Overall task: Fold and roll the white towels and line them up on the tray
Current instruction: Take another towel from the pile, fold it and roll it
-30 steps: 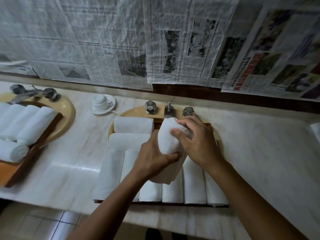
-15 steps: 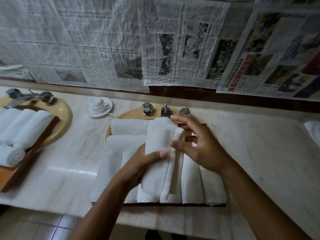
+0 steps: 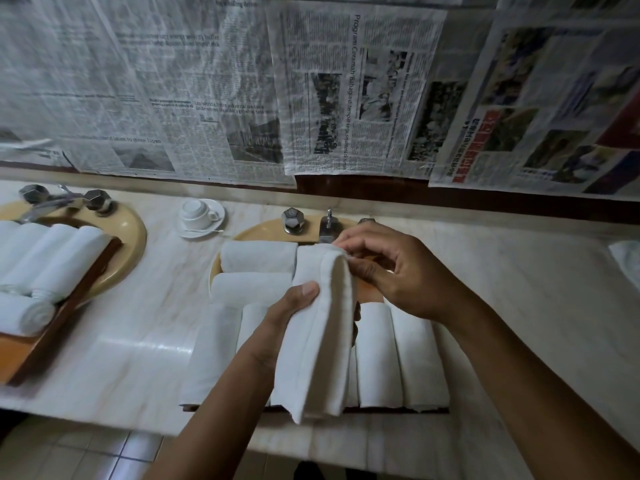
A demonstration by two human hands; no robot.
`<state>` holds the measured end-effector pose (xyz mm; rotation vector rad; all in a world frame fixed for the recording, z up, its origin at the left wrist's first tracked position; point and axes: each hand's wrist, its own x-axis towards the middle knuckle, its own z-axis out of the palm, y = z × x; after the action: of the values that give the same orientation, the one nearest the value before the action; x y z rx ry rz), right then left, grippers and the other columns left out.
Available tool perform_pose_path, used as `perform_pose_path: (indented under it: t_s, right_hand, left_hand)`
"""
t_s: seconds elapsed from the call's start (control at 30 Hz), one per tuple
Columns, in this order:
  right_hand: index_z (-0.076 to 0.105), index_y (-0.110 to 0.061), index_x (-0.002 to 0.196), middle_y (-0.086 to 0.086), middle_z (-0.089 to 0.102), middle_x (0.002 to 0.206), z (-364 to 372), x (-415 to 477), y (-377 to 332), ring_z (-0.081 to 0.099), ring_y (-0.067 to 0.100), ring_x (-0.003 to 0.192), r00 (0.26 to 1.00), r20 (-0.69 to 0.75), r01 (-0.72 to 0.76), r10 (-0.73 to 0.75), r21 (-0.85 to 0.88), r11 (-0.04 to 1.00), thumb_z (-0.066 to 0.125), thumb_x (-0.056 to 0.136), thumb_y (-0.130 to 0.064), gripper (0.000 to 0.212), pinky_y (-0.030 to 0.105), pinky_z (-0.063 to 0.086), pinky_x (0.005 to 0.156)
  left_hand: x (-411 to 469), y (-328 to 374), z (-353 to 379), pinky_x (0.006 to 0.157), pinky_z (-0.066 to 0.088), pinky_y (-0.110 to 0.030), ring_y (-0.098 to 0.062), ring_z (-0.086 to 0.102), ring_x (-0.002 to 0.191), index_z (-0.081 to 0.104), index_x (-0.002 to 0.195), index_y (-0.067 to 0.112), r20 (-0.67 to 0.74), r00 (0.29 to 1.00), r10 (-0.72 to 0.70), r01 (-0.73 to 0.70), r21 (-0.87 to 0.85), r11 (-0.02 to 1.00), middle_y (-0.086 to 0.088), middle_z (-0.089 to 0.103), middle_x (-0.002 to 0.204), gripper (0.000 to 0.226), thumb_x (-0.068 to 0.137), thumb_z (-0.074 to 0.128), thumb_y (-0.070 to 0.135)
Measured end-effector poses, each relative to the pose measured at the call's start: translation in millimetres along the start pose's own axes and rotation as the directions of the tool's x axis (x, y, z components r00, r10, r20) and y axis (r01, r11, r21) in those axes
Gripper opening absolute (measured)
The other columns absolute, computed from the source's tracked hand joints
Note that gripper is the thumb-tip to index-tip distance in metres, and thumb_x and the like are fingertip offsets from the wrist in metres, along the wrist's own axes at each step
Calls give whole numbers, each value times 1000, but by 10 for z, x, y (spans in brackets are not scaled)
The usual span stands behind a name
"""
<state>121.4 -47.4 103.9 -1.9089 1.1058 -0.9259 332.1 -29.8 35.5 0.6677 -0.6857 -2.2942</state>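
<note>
Over the middle basin [image 3: 258, 230] a long folded white towel [image 3: 322, 344] hangs lengthwise between both hands. The left hand [image 3: 287, 317] grips it about halfway down, thumb flat on the front face, fingers hidden behind. The right hand [image 3: 398, 275] pinches its upper edge with thumb and fingertips. The towel and the left forearm block the middle of the dark wooden tray [image 3: 371, 292] below, where rolled towels [image 3: 377, 355] lie side by side. Two more rolls [image 3: 259, 256] lie crosswise at the far end, near the taps [image 3: 292, 220]. Left of these a cup [image 3: 195, 211] on its saucer stands on the marble counter [image 3: 138, 341]. Beyond it is a second tray [image 3: 20, 351] of rolls. Newspaper sheets [image 3: 346, 88] cover the wall.
</note>
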Motion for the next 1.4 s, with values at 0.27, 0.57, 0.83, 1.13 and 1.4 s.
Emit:
perform_pose_path:
  t_s: [0.27,0.57,0.83,1.13,1.4]
  right_hand:
    - [74,-11,105,-9,67,111,40,-92,43,65,15,108,997,-59,38,-43,-93,995,60,100,-20,18,23,49,88]
    - [63,-36,99,-14,70,93,50,-71,-72,70,6,86,888,-207,-417,410,11,909,50,79,-88,56,45,60,83]
    - [55,-23,88,-3,60,74,187,51,-36,58,15,71,901,-276,-360,334,-48,932,52,105,-42,25,43,55,71]
    - [55,-23,115,-17,65,91,526,2,408,62,-6,85,775,-566,-340,282,3,940,60,103,-34,17,8,44,64]
    - [60,-21,137,-6,62,130,772,-368,252,60,3,113,859,-471,-297,201,-138,945,54,104,-20,33,21,53,94]
  left_hand:
    - [56,-108,45,93,44,-48,-38,59,95,60,124,-9,-157,987,28,-18,67,998,-28,61,108,85,68,88,49]
    - [240,124,196,90,55,-43,-37,68,110,59,136,4,-148,976,158,-97,353,931,-24,69,123,64,87,74,42]
    - [220,6,28,90,57,-41,-35,67,114,52,145,1,-98,992,85,-66,180,981,-25,65,130,86,77,85,43]
    - [312,40,-3,90,55,-50,-40,66,111,51,146,5,-116,985,125,-106,156,982,-24,65,128,91,70,90,37]
    - [526,9,-118,90,58,-58,-45,68,107,58,132,5,-307,893,329,-231,313,921,-27,68,118,53,87,76,25]
